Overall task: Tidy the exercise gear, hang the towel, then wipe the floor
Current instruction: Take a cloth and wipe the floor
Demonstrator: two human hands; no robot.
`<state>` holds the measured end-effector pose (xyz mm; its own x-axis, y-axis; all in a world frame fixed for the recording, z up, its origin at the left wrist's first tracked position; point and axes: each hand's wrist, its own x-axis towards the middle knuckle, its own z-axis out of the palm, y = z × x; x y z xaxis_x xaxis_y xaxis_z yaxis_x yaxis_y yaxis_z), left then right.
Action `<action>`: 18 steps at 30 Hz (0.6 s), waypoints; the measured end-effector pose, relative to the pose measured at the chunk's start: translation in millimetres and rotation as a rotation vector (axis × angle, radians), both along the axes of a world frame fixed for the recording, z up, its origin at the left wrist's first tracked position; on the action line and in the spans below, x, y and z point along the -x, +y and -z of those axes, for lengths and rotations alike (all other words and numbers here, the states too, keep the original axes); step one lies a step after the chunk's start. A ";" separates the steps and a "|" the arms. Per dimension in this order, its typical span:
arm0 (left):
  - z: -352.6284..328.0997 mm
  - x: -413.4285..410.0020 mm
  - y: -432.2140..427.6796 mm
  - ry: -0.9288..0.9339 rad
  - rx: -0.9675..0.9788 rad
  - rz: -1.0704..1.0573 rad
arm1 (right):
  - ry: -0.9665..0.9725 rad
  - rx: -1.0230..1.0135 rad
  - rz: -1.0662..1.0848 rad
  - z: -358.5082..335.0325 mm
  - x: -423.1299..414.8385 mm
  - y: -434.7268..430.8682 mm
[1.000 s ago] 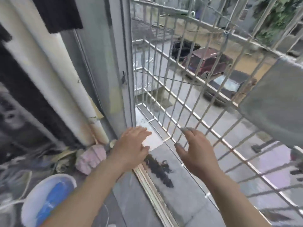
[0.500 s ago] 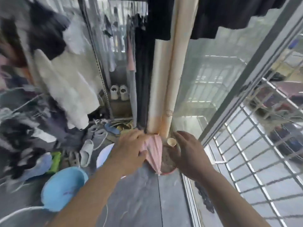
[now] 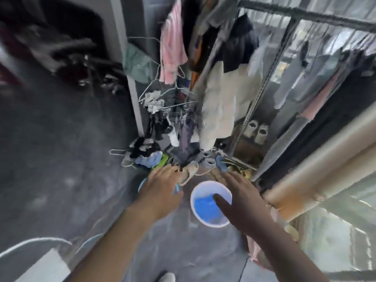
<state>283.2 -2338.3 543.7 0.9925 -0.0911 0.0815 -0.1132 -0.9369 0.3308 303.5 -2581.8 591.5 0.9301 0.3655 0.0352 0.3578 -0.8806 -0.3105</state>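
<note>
1. Both hands reach forward and down, empty. The left hand (image 3: 160, 190) is spread flat, fingers wide, over the shoes; the right hand (image 3: 242, 202) is open too, thumb over the bucket (image 3: 210, 203). Neither grip holds anything.
2. The bucket sits on the floor (image 3: 61, 159) just ahead of the person, between the hands. It is round, white plastic, with something blue inside, cloth or water, too blurred to tell.
3. Likely step: going for a wiping cloth for the floor, a guess from the reach.
4. A pink towel (image 3: 172, 47), soft and striped, hangs high on the clothes rack (image 3: 262, 92) among wire hangers, off the floor to dry.
5. Shoes (image 3: 189, 169) and crumpled clothes crowd the rack's foot.
6. The floor is dark grey stone, smooth, with pale smears.
7. No exercise gear can be made out.
</note>
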 end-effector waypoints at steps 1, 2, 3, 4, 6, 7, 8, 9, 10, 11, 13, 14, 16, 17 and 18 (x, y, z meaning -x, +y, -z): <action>0.7 9.3 7.8 -0.001 -0.004 -0.050 | 0.004 -0.005 -0.042 2.3 -3.7 8.8; 0.4 20.3 15.2 0.001 -0.008 -0.106 | 0.008 -0.011 -0.086 4.2 -7.0 17.5; -0.7 31.7 22.6 0.008 -0.010 -0.161 | 0.020 -0.022 -0.131 5.3 -9.8 27.2; -2.3 43.0 29.9 0.010 -0.013 -0.206 | 0.030 -0.034 -0.172 5.2 -11.9 38.1; -5.8 64.3 46.0 0.012 -0.024 -0.282 | 0.042 -0.050 -0.258 6.1 -15.4 63.7; -8.2 74.9 55.6 0.005 -0.039 -0.320 | 0.034 -0.053 -0.299 6.9 -16.0 78.1; -10.6 86.2 66.0 -0.006 -0.060 -0.359 | 0.028 -0.052 -0.339 7.6 -15.0 93.7; -13.0 97.9 76.4 -0.014 -0.074 -0.403 | 0.035 -0.050 -0.381 7.6 -12.8 109.6; -14.7 109.2 87.3 -0.012 -0.076 -0.451 | 0.044 -0.046 -0.431 6.9 -9.4 126.1; -16.0 119.9 99.0 -0.009 -0.073 -0.501 | 0.052 -0.038 -0.486 6.1 -6.2 143.5; -18.1 137.0 122.1 -0.025 -0.065 -0.582 | 0.039 -0.008 -0.583 4.1 -2.7 177.5; -18.9 143.9 133.6 -0.036 -0.056 -0.619 | 0.025 0.008 -0.624 3.2 -3.2 194.6; -16.5 155.9 158.2 -0.044 -0.044 -0.681 | -0.008 0.028 -0.695 1.3 -4.6 230.3; -14.4 161.5 171.0 -0.039 -0.043 -0.709 | -0.011 0.038 -0.726 0.8 -4.3 249.4; -11.4 167.0 184.3 -0.032 -0.041 -0.735 | -0.006 0.049 -0.748 0.2 -3.1 269.2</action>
<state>116.2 -2154.0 555.1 0.7957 0.5932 0.1222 0.5400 -0.7862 0.3005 306.5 -2312.7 591.3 0.4324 0.9017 0.0072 0.8682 -0.4142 -0.2733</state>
